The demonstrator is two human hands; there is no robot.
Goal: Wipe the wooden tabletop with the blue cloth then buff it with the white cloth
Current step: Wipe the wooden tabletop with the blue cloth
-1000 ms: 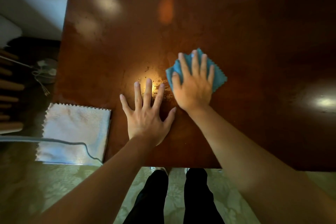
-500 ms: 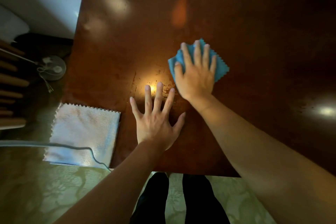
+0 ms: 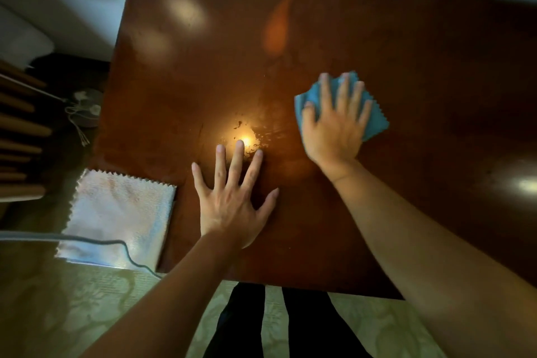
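White cloth lies flat at the near-left corner of the tabletop, untouched. My left hand rests palm-down, fingers spread, holding nothing. Farther out, my right hand presses flat on the blue cloth, its edges showing past my fingertips; grip open.

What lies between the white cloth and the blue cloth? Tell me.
In the head view, the left hand lies flat on the wooden tabletop between the white cloth and the blue cloth, with a patchy, glaring stretch of wood beyond its fingertips.
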